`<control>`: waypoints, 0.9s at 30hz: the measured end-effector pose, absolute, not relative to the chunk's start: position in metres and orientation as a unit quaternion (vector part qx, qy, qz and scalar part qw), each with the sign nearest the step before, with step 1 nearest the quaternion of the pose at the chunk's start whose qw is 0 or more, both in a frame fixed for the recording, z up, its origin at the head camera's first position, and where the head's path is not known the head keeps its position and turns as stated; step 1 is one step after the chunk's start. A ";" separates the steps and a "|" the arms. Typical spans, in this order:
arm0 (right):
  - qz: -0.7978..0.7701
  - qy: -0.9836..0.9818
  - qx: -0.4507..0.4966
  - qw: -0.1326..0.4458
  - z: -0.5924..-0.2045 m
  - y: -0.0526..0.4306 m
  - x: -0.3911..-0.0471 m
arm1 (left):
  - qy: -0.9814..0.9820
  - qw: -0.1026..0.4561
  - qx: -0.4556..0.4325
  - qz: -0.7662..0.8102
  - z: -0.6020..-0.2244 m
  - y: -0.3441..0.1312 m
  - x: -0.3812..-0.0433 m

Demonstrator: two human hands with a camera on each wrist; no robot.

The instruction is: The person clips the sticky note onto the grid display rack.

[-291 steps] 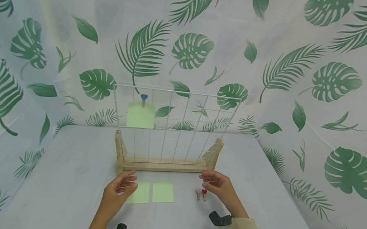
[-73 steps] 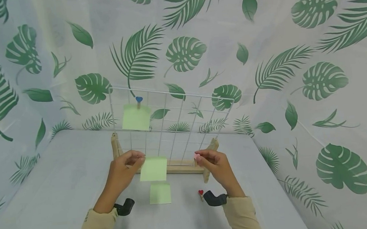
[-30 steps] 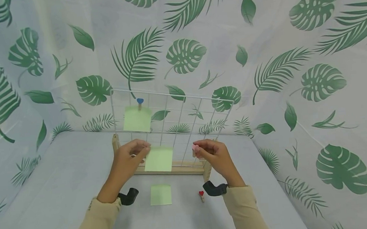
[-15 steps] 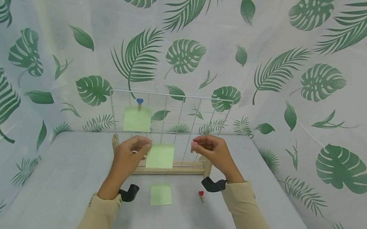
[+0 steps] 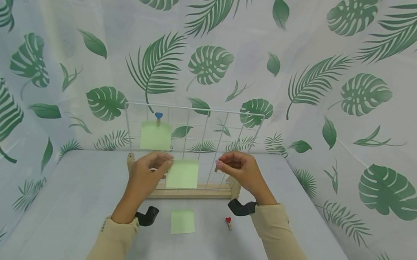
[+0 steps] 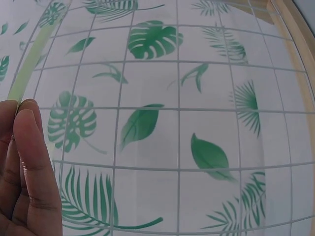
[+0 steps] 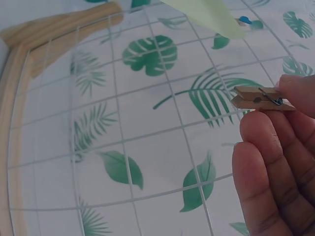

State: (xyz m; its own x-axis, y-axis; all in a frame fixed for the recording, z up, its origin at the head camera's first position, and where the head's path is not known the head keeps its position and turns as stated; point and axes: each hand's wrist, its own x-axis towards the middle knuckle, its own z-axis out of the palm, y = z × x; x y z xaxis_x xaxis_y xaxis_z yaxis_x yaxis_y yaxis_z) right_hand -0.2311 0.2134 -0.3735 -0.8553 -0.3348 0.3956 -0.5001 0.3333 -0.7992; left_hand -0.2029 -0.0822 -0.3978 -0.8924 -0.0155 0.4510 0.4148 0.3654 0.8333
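Note:
My left hand (image 5: 147,173) pinches a pale green paper note (image 5: 182,174) by its upper left corner, in front of the white wire grid (image 5: 207,158). In the left wrist view the note (image 6: 32,64) shows edge-on between thumb and finger. My right hand (image 5: 242,170) holds a small wooden clothespin (image 7: 258,98) between thumb and fingers, its jaws pointing away from the fingertips. In the head view its pink end (image 5: 219,164) shows at the fingertips, right of the note. Another green note (image 5: 156,135) hangs on the grid's upper left under a blue heart clothespin (image 5: 159,116).
The grid stands in a wooden base (image 5: 187,193) on a white-covered table (image 5: 82,205). A third green note (image 5: 182,222) and a red heart clothespin (image 5: 228,223) lie on the table in front. A leaf-print sheet (image 5: 207,20) hangs behind.
Since the oldest frame, the left hand has picked up a note from the table and the right hand the pink clothespin. Lately both have risen slightly along the grid.

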 end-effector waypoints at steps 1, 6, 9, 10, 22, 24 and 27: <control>0.517 -0.813 0.258 0.081 -0.373 0.213 -0.231 | -0.803 0.196 -0.125 -0.549 -0.398 -0.082 -0.203; 0.519 -0.809 0.265 0.080 -0.372 0.213 -0.232 | -0.802 0.195 -0.128 -0.549 -0.396 -0.081 -0.204; 0.522 -0.807 0.266 0.076 -0.371 0.212 -0.233 | -0.802 0.196 -0.131 -0.549 -0.394 -0.080 -0.204; 0.522 -0.807 0.266 0.075 -0.371 0.212 -0.233 | -0.802 0.195 -0.133 -0.549 -0.393 -0.080 -0.204; 0.522 -0.803 0.277 0.073 -0.365 0.209 -0.235 | -0.808 0.199 -0.144 -0.536 -0.381 -0.077 -0.210; 0.525 -0.802 0.276 0.070 -0.364 0.209 -0.235 | -0.805 0.202 -0.150 -0.537 -0.379 -0.077 -0.212; 0.528 -0.801 0.273 0.069 -0.361 0.208 -0.235 | -0.805 0.206 -0.154 -0.535 -0.376 -0.077 -0.215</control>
State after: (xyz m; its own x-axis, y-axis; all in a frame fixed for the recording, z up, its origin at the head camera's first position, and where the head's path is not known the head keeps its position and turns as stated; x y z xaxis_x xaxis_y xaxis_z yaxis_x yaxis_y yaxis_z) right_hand -0.2354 0.2082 -0.3613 -0.8414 -0.3650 0.3985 -0.5102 0.2931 -0.8086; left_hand -0.2147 -0.0769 -0.3761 -0.8675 0.0264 0.4968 0.4683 0.3802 0.7976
